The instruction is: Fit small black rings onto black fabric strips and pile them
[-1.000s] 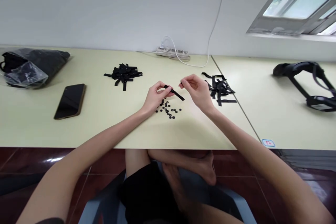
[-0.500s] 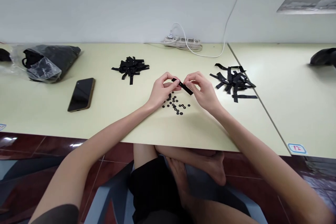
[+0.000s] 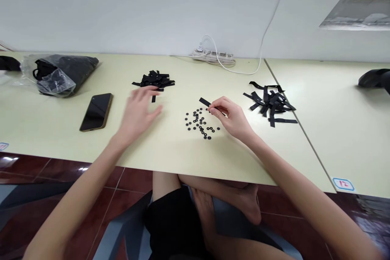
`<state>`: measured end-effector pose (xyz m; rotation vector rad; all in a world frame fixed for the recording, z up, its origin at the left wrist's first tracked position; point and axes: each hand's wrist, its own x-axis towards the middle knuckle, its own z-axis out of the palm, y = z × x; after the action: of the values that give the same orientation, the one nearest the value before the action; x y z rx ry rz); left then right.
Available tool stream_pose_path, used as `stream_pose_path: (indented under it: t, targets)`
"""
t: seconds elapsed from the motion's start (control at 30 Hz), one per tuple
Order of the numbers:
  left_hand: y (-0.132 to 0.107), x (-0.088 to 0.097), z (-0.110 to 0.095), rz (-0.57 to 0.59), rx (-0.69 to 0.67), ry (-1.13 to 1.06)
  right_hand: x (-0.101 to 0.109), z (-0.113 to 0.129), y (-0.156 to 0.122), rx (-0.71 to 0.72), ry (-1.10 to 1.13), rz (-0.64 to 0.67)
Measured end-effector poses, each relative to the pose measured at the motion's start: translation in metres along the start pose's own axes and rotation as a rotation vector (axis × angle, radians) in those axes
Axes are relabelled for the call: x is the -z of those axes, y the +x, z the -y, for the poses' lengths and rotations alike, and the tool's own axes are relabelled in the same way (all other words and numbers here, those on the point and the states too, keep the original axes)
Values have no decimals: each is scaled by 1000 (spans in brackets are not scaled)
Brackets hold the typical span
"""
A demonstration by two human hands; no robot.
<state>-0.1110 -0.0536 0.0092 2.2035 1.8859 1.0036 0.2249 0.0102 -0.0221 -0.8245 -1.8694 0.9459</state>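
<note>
My right hand (image 3: 230,115) pinches a short black fabric strip (image 3: 204,101) above the right side of the loose black rings. Its far end points up and left, and part of it is hidden by my fingers. Blurred by motion, my left hand (image 3: 138,111) has its fingers spread and nothing in them. It hovers at the near edge of the left pile of black strips (image 3: 157,78). Several small black rings (image 3: 201,122) lie scattered on the table between my hands. To the right is another loose pile of black strips (image 3: 272,100).
A phone (image 3: 96,111) lies left of my left hand, and a clear plastic bag with black material (image 3: 65,74) sits behind it. A power strip (image 3: 213,56) with a white cable rests against the wall. A table seam (image 3: 300,122) runs beside the right pile.
My left hand has let go of the strip and swung left to the left pile. My right hand keeps the strip alone, slightly lower. The view has tilted a little.
</note>
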Motion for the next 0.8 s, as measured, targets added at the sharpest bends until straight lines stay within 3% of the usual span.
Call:
stream_pose_path:
  t: [0.13,0.2,0.27,0.43,0.53,0.63,0.73,0.8]
  targets:
    - [-50,67,65,-151,385,431,-1,3,-1,15,-4,30]
    - [-69,86,85,-93,543,497,-2,1,-2,6,-5,32]
    - [-80,92,99,-55,554,422,-2,-1,-2,-6,-7,30]
    - [-86,75,114,-279,426,175,0,-5,-2,-22,-30,25]
    - [-85,65,104,-324,414,150,2,-4,-1,-43,-2,13]
    - [-82,55,76,-328,350,192,2,-3,-1,-68,50,14]
    - [-70,34,33,-191,235,137,-1,-2,-2,-67,70,25]
    - [-56,12,4,-29,234,-143,-3,-2,-3,-54,78,26]
